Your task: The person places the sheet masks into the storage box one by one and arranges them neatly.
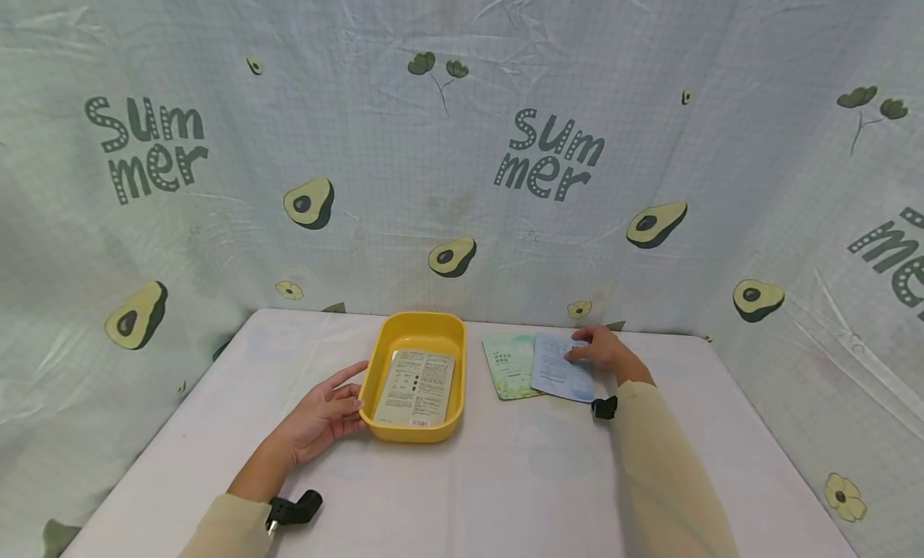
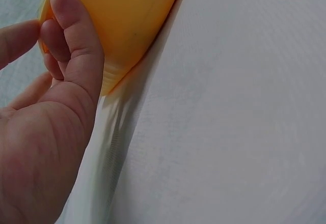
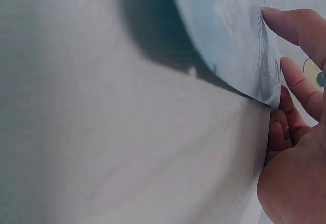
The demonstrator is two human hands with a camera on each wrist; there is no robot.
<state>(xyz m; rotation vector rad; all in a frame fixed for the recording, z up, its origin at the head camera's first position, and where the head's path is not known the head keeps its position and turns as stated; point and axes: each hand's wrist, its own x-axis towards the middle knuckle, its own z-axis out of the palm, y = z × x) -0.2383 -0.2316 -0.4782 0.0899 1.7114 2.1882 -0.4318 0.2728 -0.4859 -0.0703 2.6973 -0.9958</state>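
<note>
At the left rim of a yellow plastic tray (image 1: 413, 434), my left hand (image 1: 326, 414) holds the edge with its thumb and fingertips; the left wrist view shows the fingers curled at the rim. A beige flat packet (image 1: 415, 388) with printed text and a barcode lies inside the tray. My right hand (image 1: 602, 354) pinches the far right edge of a light blue flat packet (image 1: 559, 369). In the right wrist view, this blue packet (image 3: 224, 35) is bent, its edge raised off the cloth. Partly under it lies a green flat packet (image 1: 508, 367).
A white cloth (image 1: 534, 478) covers the table. Behind and at both sides hangs a pale curtain (image 1: 375, 157) printed with avocados and lettering. Small black cameras (image 1: 296, 508) are strapped to both wrists.
</note>
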